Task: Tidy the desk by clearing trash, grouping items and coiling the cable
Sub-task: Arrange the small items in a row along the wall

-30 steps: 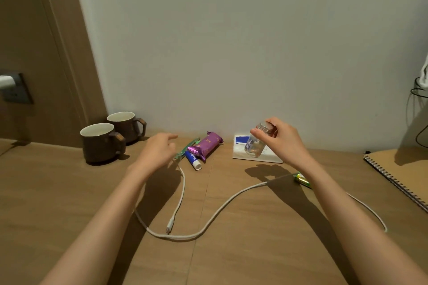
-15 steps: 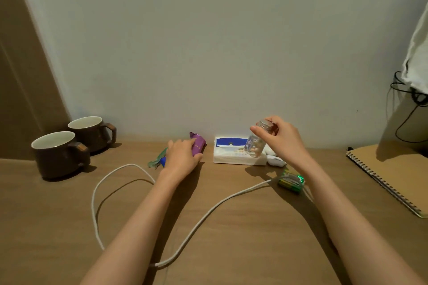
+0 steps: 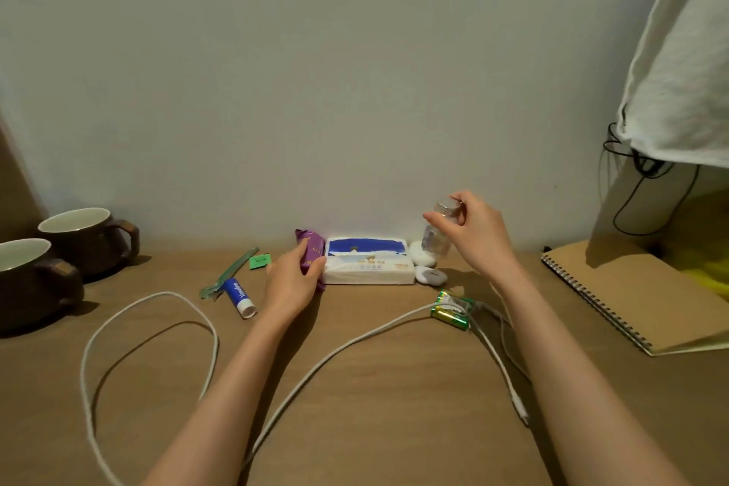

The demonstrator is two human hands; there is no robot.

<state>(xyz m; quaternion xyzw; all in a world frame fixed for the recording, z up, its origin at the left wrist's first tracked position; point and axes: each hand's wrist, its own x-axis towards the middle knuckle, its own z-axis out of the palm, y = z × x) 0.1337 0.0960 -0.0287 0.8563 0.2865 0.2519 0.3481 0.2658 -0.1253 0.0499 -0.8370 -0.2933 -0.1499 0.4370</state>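
Observation:
My left hand grips a purple snack packet and holds it against the left end of a white and blue tissue pack at the wall. My right hand pinches the metal cap of a small clear glass bottle, which stands upright just right of the tissue pack. A long white cable loops across the desk under both forearms. A blue lip balm tube, a green wrapper strip, a small green tag and green batteries lie loose on the desk.
Two brown mugs stand at the far left. A spiral notebook lies at the right, under a hanging white cloth and black cords. Two small white objects lie by the bottle.
My left hand has slid the purple packet right, up against the tissue pack, uncovering the lip balm and wrapper. My right hand has lowered the bottle toward the desk by the wall.

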